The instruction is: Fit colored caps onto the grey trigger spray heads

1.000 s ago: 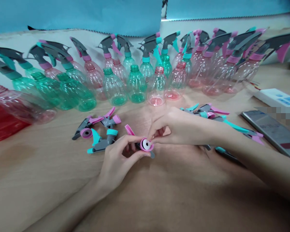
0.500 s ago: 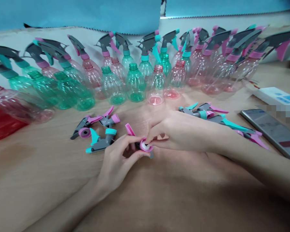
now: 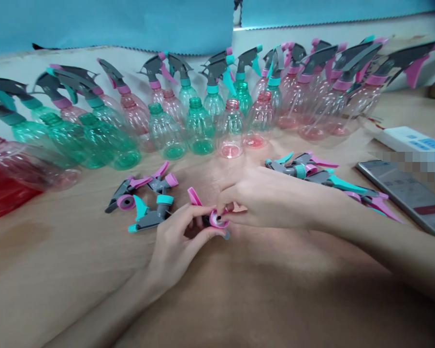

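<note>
My left hand (image 3: pixel 177 241) grips a grey and pink trigger spray head (image 3: pixel 194 196), thumb and index finger on either side of its pink collar. The collar's open end faces my right hand, and a white insert (image 3: pixel 214 218) shows inside it. My right hand (image 3: pixel 250 195) is closed in a pinch, its thumb and fingertips reaching into the collar. A small dark spot shows at those fingertips; what they hold is hidden. Left of my left hand lie a turquoise and grey spray head (image 3: pixel 150 218) and pink and grey spray heads (image 3: pixel 125 191).
More spray heads (image 3: pixel 311 174) lie beyond my right forearm, beside a phone (image 3: pixel 402 193) and a white box (image 3: pixel 409 137). Several green and pink bottles (image 3: pixel 200 128) stand across the back, many with spray heads on. A red bag (image 3: pixel 7 193) lies at the left.
My right fingertips have shifted slightly within the collar, and a dark spot now shows more clearly there. The view has moved a little; both hands stay at the spray head.
</note>
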### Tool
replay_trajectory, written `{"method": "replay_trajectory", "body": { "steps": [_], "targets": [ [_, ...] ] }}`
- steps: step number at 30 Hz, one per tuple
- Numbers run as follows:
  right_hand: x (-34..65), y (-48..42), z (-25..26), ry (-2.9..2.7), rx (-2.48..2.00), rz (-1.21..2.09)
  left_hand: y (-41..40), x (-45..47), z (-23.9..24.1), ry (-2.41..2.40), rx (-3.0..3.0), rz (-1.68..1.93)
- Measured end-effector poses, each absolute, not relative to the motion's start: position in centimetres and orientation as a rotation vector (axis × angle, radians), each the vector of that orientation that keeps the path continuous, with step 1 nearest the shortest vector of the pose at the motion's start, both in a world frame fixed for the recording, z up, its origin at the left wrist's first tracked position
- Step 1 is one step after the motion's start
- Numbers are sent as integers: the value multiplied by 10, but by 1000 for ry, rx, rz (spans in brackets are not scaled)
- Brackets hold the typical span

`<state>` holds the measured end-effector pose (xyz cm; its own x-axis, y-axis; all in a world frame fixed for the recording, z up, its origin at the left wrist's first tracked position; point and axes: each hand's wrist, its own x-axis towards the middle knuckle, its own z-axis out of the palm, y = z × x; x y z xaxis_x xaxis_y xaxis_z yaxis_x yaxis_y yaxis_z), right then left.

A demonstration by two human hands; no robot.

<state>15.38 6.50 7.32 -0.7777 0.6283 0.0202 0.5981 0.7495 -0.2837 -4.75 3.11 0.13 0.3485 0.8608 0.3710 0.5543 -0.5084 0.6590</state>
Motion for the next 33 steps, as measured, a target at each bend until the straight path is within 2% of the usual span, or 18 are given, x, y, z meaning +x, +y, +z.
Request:
{"method": "replay_trajectory", "body": {
  "steps": [5,12,19,27,33],
  "targets": [
    [155,63,75,-2856,-957,379,30,-46,3,1266,2209,976],
    [153,64,74,-2850,-862,525,28,-46,6,1258,2255,937],
    [164,65,87,-2824,-999,563,29,-46,4,1295,2233,1009],
    [214,68,122,-2560,-1121,330,31,-24,2,1186,2272,957],
    [232,62,135,-2577,-1162,250,50,39,10,911,2559,1002]
  ]
}}
